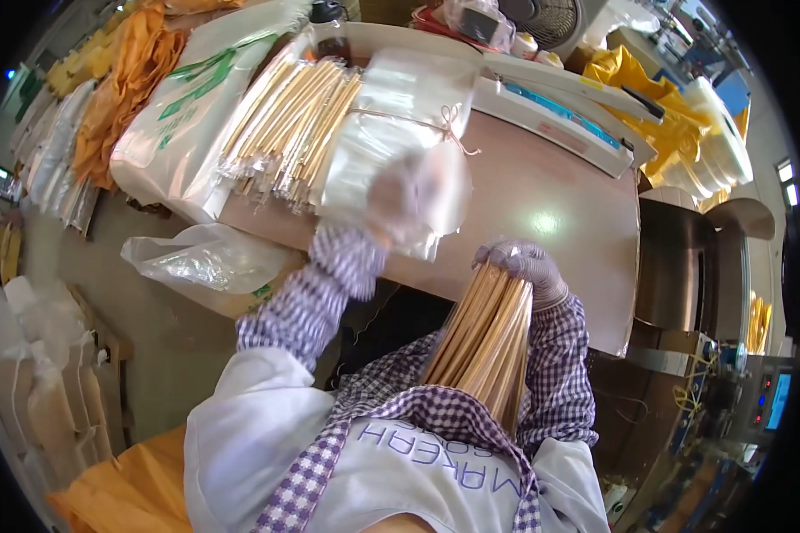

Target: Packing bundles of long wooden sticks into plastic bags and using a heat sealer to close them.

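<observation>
Your right hand grips the stick bundle near its top, at lower centre; if this grip loosens, sticks could slide down. Your left hand blurs over the clear bags, upper centre; its hold I cannot tell.

The scene is viewed from above through a wide, head-worn fisheye lens, aimed steeply down and forward. The chest is seen up close, with the hands and counter framed just beyond.
</observation>
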`<state>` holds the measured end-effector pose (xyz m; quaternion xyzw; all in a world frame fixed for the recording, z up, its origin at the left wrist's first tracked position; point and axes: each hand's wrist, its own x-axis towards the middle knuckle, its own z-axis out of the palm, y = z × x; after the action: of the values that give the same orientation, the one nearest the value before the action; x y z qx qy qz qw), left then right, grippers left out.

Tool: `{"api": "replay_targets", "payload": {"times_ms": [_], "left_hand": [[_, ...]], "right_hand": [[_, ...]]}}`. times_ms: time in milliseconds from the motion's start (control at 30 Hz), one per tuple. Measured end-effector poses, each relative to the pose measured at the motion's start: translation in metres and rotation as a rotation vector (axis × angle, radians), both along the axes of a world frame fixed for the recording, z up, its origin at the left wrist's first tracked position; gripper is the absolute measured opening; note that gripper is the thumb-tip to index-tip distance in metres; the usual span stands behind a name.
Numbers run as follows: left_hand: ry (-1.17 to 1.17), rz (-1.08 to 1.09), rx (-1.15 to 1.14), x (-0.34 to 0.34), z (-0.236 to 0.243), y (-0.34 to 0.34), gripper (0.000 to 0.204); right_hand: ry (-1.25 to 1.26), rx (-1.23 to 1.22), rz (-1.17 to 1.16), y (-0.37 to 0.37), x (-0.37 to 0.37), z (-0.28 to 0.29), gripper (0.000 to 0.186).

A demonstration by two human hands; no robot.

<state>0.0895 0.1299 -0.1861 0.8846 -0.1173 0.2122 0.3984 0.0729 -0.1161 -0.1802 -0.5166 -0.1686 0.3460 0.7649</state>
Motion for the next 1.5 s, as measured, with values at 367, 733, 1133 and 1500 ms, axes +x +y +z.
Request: {"api": "replay_targets", "payload": {"times_ms": [367, 733, 1133, 1500], "left_hand": [[-0.311, 0.068, 0.675, 0.048, -0.025, 0.056, 0.03], [-0.028, 0.189, 0.932, -0.049, 0.005, 0.082, 0.055], [0.776, -0.119, 1.283, -0.011, 0.039, 0.04, 0.049], [-0.213, -0.134, 0.913, -0.026, 0.004, 0.068, 0.025]], "right_hand": [[0.118, -0.077, -0.151, -0.014, -0.008, -0.005, 0.021], [0.128, -0.048, -0.153, -0.014, -0.006, -0.009, 0.027], [0.089, -0.054, -0.179, -0.02, -0.018, -0.01, 0.026], [0.017, 0.007, -0.197, -0.019, -0.021, -0.011, 0.032]]}}
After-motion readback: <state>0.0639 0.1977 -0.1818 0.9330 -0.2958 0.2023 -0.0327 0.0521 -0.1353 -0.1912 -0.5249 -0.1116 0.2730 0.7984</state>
